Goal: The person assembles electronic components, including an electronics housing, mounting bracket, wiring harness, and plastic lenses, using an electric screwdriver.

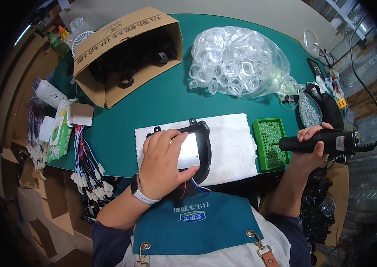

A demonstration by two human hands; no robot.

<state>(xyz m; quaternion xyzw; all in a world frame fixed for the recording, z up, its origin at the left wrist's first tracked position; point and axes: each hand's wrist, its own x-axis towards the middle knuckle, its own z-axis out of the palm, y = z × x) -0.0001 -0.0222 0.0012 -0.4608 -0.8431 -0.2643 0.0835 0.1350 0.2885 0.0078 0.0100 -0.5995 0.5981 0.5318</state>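
White panel [190, 152] by the bench's [112, 147] near edge: our left hand [161, 158], fingers spread, apparently steadies it. Our right hand [311, 144], fingers curled, grips a screwdriver [336, 141].

Left hand [164, 151]: back uppermost, fingers [153, 140] arched and directed away from the body, thumb [188, 173] set well apart from them toward the right. Underside hidden; firmness of hold not determinable. Left forearm [119, 209]: slants inward from lower left. Right hand [311, 138]: closed in a grip, digits wrapped from both sides. Right forearm [285, 193]: raised from lower right, leaning outward. Hands well apart.
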